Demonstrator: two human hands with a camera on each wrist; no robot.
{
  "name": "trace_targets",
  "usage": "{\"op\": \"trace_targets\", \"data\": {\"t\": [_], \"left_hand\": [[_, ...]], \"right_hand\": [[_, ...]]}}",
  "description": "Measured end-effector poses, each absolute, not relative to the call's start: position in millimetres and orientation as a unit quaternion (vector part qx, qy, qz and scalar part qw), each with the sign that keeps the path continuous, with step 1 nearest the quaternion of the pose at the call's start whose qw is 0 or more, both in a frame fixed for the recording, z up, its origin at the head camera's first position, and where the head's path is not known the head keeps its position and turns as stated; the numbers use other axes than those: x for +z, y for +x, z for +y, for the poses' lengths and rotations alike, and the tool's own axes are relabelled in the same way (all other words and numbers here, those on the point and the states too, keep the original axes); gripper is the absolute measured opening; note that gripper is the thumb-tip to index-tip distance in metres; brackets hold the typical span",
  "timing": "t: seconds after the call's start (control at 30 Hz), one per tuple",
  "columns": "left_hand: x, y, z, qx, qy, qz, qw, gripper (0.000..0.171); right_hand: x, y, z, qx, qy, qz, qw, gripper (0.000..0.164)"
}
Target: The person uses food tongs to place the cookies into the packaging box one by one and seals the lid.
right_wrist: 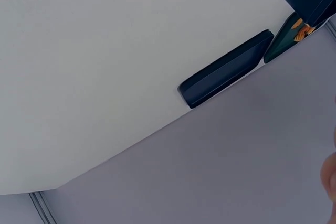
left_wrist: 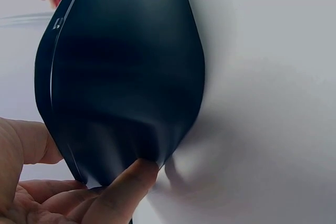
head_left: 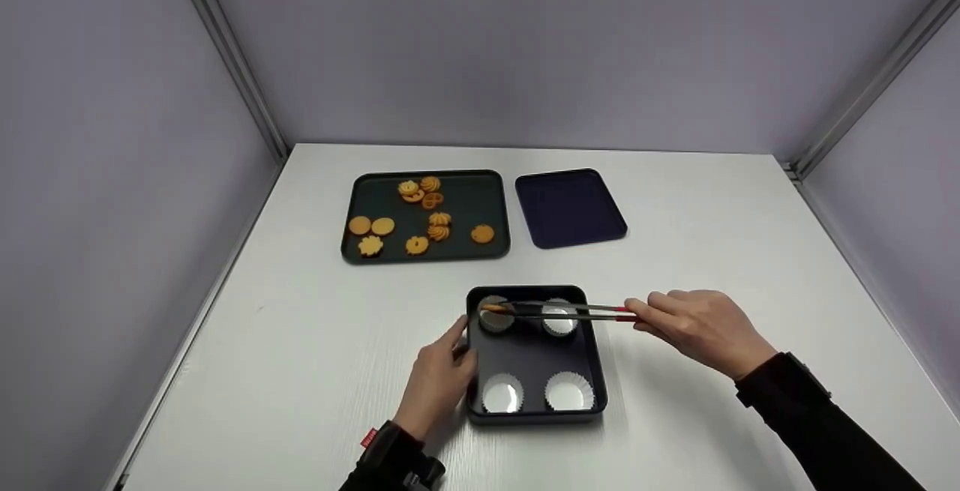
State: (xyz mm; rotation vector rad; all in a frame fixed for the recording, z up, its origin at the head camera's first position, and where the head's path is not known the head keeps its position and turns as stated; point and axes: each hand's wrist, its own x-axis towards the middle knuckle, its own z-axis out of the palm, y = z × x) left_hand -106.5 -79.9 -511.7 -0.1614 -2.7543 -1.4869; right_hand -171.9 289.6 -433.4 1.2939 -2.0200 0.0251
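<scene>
My left hand grips the left side of a dark baking pan, thumb and fingers against its rim and wall in the left wrist view. Inside the pan stand several white paper baking cups, one near each corner. From the right, my right hand holds slim tongs with red handles. At the tongs' tips a golden-brown cookie is over the back-left paper cup; whether it touches the cup I cannot tell. Only a bit of the right hand's fingers shows in the right wrist view.
Behind the pan, a dark green tray carries several cookies of different shapes, including a pretzel-like one. A smaller navy tray lies to its right. Grey panels enclose the white table at the back and sides.
</scene>
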Motion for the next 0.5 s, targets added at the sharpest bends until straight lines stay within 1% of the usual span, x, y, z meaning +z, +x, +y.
{"op": "trace_targets", "data": {"t": [0.33, 0.5], "left_hand": [[-513.4, -107.1, -80.6, -0.471, -0.048, -0.881, 0.004, 0.056], [-513.5, -107.7, -80.7, -0.467, -0.051, -0.883, 0.011, 0.055]], "right_hand": [[-437.1, -174.2, 289.6, 0.003, 0.504, -0.786, 0.358, 0.041], [-439.9, -176.3, 295.2, 0.008, 0.503, -0.792, 0.345, 0.042]]}}
